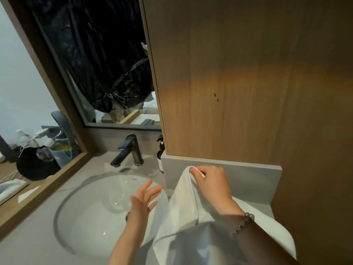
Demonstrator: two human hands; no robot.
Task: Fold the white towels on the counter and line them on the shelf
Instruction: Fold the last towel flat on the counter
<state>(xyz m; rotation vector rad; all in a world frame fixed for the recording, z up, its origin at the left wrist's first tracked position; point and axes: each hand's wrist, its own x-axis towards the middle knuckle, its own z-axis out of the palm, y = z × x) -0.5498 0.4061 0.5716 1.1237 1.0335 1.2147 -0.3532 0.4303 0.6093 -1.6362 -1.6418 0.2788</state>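
Beside the round sink (86, 213), the right hand (212, 185) pinches a white towel (183, 217) by its corner, lifting it to unfurl; the left hand (145, 199) hovers relaxed, fingers spread, apparently ready to catch another edge.

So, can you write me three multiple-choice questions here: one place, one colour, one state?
1. Where is the left hand? A. over the sink B. on a chair C. in a drawer
2. What colour is the faucet? A. white B. black C. gold
3. What does the right hand do? A. lies flat B. grips the towel C. holds a cup
Answers: 1 A, it hovers open above the sink. 2 B, it is plainly dark. 3 B, its fingers curl round the towel's raised edge.
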